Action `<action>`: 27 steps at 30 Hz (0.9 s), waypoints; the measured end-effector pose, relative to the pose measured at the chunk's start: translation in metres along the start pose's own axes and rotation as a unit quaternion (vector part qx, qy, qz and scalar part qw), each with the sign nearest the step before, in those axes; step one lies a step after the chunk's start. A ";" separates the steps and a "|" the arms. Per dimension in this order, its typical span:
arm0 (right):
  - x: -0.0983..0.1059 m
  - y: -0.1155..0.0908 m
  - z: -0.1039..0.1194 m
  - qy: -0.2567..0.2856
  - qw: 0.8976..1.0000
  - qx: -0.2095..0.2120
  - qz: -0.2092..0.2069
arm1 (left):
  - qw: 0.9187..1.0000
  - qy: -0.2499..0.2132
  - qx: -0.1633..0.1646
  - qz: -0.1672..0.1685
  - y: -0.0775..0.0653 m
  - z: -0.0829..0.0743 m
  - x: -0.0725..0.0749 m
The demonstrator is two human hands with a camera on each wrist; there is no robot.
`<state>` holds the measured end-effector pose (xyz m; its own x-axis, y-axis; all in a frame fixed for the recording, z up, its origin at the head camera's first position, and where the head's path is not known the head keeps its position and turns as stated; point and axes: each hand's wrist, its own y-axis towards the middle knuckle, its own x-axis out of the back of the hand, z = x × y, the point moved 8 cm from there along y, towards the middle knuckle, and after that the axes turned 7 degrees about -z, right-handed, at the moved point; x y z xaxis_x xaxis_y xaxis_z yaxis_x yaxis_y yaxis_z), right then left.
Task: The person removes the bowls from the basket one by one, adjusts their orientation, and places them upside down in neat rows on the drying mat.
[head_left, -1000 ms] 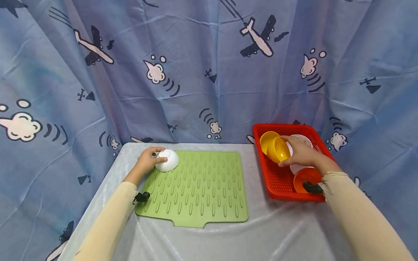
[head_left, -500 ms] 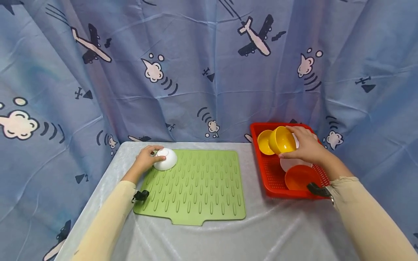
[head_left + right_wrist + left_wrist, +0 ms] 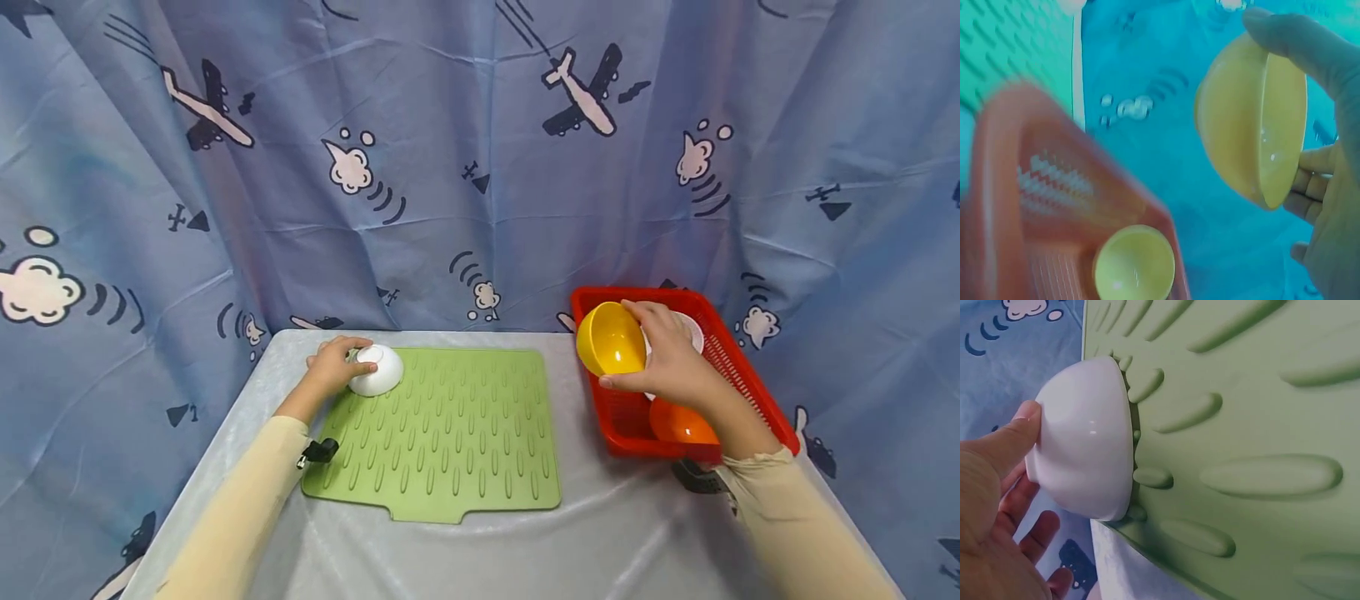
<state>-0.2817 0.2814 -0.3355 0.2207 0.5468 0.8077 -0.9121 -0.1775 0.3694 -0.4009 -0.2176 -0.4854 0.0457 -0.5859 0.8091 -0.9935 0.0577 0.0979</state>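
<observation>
At the mat's far left corner a white bowl [image 3: 378, 372] sits upside down on the green ridged mat [image 3: 450, 450]. My left hand [image 3: 330, 367] pinches this bowl around its foot, thumb on the near side, as the left wrist view also shows. Over the left part of the red basket [image 3: 750, 367], my right hand [image 3: 667, 358] holds a yellow bowl [image 3: 611, 340] by the rim, tilted on its side. In the right wrist view the held bowl is clear of the basket, and a second yellow bowl [image 3: 1135, 265] lies inside the basket.
An orange bowl [image 3: 681, 423] and a white one [image 3: 692, 331] are in the basket, partly covered by my right arm. The grey-white tablecloth [image 3: 517, 558] runs around mat and basket. A blue patterned curtain [image 3: 420, 275] hangs behind the table.
My right hand has lifted the yellow bowl from among the other bowls and moved it left over the basket. The left hand and its white bowl stay in place.
</observation>
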 end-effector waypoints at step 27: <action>-0.096 -0.046 0.075 0.066 0.997 0.025 -0.015 | 0.975 -0.111 -0.009 -0.191 -0.046 -0.036 0.018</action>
<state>-0.2347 0.1757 -0.3953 0.1981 0.6548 0.7294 -0.8865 -0.1979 0.4184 -0.3505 -0.2024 -0.4544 0.3867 -0.7280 0.5661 -0.9064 -0.1869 0.3788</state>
